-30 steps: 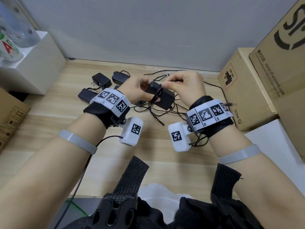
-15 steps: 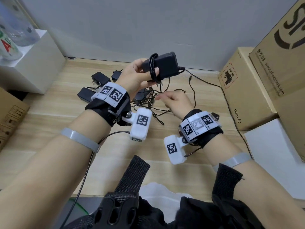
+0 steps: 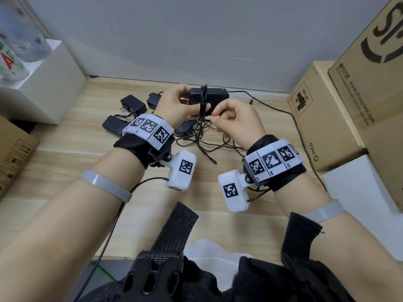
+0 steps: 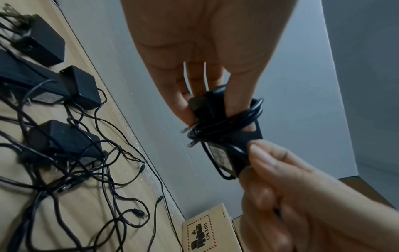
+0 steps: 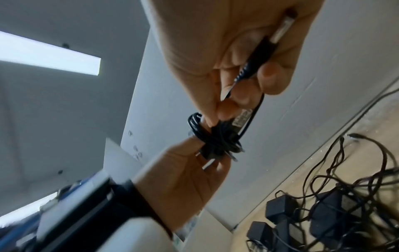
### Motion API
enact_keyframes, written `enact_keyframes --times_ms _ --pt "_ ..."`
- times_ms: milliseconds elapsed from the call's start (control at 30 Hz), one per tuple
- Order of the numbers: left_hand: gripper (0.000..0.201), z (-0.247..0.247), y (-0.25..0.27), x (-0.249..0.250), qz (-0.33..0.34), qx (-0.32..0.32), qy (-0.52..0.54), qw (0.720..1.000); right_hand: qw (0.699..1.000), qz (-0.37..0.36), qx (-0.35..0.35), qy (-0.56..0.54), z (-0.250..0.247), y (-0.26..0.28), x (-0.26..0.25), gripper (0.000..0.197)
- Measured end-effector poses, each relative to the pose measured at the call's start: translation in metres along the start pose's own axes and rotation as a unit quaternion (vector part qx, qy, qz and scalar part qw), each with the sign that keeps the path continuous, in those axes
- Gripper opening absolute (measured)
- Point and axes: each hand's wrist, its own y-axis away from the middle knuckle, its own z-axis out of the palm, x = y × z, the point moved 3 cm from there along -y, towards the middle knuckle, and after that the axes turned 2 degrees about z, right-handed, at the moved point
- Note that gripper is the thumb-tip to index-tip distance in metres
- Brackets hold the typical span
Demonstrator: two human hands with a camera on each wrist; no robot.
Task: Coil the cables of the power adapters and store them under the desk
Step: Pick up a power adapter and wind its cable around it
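Note:
My left hand grips a black power adapter above the wooden surface, with several turns of its cable wound around the middle. In the left wrist view the fingers clamp the adapter near its plug prongs. My right hand pinches the loose cable just below the adapter. In the right wrist view the cable's connector end lies in the curled right fingers. Several more black adapters lie below, and their cables form a tangle.
Cardboard boxes are stacked on the right, with one long cable running along them. A white box carrying bottles stands at the left, with a cardboard box in front. A grey wall closes the back.
My left hand lifted the adapter off the pile, then lowered it slightly. My right hand dipped to the cables and has come back up to the adapter, pinching the cable.

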Motion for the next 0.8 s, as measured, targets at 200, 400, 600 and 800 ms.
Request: enact_keyframes --times_ms 200,400,600,800 --pt "0.031 0.003 0.004 -0.004 -0.017 0.007 0.004 1.0 0.976 0.031 -0.015 -0.217 -0.007 -0.001 -0.008 0.021" --pt "0.044 0.011 0.007 -0.006 -0.039 -0.022 0.051 0.998 0.983 0.008 0.054 -0.173 -0.009 -0.003 -0.008 0.016" --pt "0.044 0.013 0.008 -0.009 -0.059 -0.033 0.067 0.995 0.984 -0.006 0.078 -0.161 -0.013 -0.005 -0.011 0.023" --pt "0.036 0.016 0.009 -0.008 -0.053 -0.038 0.071 0.995 0.99 0.007 0.074 -0.12 -0.012 -0.006 -0.011 0.01"
